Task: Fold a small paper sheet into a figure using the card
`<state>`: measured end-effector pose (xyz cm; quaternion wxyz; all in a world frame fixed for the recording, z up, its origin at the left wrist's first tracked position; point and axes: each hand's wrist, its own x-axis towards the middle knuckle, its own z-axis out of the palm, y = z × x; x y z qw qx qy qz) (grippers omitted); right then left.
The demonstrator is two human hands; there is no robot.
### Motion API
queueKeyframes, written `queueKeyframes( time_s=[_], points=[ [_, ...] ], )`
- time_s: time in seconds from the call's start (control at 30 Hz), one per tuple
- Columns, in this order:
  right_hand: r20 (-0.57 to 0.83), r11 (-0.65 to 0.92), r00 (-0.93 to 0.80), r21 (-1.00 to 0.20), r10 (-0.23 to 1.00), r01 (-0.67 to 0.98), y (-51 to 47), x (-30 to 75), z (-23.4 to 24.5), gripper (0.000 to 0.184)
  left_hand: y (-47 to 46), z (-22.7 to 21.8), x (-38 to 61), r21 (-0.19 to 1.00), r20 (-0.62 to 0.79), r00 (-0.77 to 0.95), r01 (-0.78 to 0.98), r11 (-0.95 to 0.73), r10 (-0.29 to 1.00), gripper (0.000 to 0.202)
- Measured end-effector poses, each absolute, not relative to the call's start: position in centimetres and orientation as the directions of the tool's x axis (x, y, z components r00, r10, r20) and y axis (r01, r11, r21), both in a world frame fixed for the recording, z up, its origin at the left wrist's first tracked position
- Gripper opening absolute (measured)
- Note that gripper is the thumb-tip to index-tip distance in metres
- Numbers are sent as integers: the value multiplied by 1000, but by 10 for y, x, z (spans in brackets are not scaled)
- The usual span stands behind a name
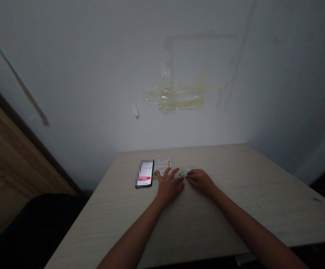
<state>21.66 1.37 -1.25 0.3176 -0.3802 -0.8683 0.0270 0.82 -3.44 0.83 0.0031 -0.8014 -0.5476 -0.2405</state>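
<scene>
My left hand (169,184) lies flat on the pale wooden table (235,201), fingers spread, its fingertips resting on the lower edge of a small printed card (162,164) with green and orange marks. My right hand (199,180) sits just to the right, fingers curled in a pinch on a small green and white piece (185,172). The two hands nearly touch. A black phone (144,173) with a lit screen lies left of the card.
A white wall (95,74) rises right behind the table, with old yellowed tape residue (176,97) on it. A wooden panel (8,157) stands at the left. A dark seat or cloth (36,228) sits at the table's lower left.
</scene>
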Motion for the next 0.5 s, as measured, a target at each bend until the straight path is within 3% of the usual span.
queueKeyframes(
  time_s=[0.5],
  points=[
    [497,708,-526,-311,690,634,7,217,-5,21,-34,4,11,200,424,267,904,-377,865,27]
  ],
)
